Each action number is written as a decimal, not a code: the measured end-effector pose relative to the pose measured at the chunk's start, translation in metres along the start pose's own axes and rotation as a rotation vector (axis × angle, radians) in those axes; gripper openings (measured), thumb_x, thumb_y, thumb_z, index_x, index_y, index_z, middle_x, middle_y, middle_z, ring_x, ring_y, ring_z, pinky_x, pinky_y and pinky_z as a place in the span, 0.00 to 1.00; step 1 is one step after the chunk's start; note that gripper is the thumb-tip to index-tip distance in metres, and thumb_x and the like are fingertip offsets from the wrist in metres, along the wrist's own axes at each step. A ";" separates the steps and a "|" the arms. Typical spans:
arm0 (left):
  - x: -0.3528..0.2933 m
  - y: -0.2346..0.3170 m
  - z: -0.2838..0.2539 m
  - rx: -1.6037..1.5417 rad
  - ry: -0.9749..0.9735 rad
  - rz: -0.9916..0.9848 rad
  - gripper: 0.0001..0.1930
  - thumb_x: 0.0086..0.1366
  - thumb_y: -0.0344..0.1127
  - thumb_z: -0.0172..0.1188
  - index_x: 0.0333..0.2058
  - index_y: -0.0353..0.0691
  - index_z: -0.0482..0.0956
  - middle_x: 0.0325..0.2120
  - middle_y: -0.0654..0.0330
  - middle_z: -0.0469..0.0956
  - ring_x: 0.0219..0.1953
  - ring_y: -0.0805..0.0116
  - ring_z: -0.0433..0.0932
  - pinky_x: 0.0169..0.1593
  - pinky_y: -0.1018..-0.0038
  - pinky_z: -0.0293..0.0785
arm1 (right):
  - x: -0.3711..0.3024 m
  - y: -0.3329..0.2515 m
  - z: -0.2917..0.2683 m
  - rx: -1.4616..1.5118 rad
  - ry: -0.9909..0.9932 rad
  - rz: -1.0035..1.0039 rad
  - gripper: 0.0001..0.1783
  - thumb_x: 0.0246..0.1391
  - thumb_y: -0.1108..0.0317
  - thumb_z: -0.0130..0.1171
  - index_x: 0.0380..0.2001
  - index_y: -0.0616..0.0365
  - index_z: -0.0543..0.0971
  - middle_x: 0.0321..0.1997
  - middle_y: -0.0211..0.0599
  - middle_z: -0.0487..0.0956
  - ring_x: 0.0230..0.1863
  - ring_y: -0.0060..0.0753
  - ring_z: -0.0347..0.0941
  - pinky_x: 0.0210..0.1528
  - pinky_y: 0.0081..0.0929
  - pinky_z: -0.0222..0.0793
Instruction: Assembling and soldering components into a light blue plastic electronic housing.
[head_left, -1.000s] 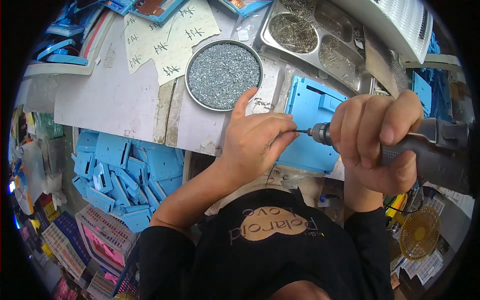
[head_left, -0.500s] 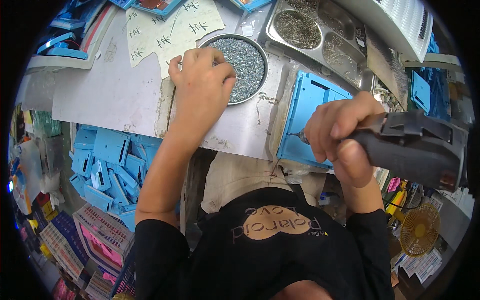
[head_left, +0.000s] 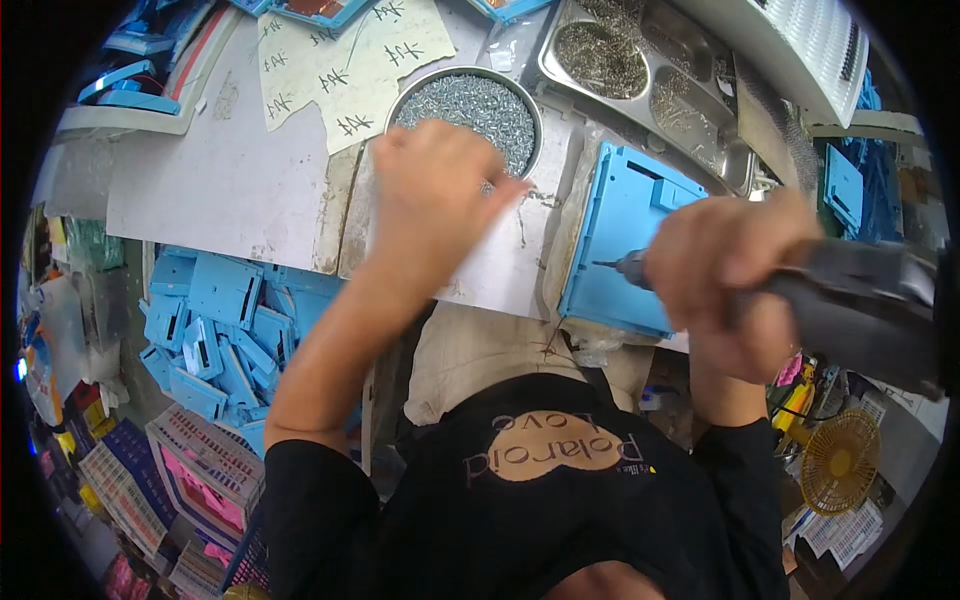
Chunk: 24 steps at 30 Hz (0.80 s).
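My left hand (head_left: pixel 435 185), blurred by motion, is over the near edge of a round metal dish (head_left: pixel 539 125) of small silvery screws (head_left: pixel 475 100). Its fingers are curled, and whatever they may hold is hidden. On the right, my right hand (head_left: pixel 725 265) is wrapped round a black power screwdriver (head_left: pixel 850 315). The tool's thin bit points left, above a flat blue plastic panel (head_left: pixel 620 220) on the table. Whether the tip touches the panel I cannot tell.
A steel tray (head_left: pixel 655 25) with compartments of small metal parts stands behind the panel. Marked paper (head_left: pixel 355 75) lies left of the dish. Blue plastic parts (head_left: pixel 220 315) are heaped below the table's left side. A yellow fan (head_left: pixel 840 460) is at lower right.
My left hand has drawn back slightly toward me and right, its fingers more curled. My right hand and the screwdriver have shifted right, so the bit shows more fully over the panel.
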<state>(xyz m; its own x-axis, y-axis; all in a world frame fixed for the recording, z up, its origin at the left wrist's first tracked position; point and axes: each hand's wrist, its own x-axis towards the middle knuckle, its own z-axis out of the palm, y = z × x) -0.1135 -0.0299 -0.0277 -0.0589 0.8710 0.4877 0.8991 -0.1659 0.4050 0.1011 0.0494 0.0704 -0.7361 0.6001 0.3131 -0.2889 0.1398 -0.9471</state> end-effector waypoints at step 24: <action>-0.017 0.061 -0.014 -0.454 -0.524 0.206 0.38 0.51 0.36 0.73 0.63 0.44 0.71 0.64 0.56 0.72 0.70 0.59 0.65 0.62 0.51 0.54 | -0.034 -0.005 0.024 0.120 0.137 0.072 0.17 0.60 0.54 0.67 0.33 0.49 0.69 0.17 0.24 0.70 0.16 0.24 0.68 0.23 0.23 0.63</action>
<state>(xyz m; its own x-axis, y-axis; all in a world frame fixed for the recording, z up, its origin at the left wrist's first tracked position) -0.0640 -0.0611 0.0001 0.4109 0.8895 0.1999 0.5940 -0.4275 0.6814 0.1125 0.0094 0.0666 -0.6700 0.7076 0.2247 -0.3158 0.0023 -0.9488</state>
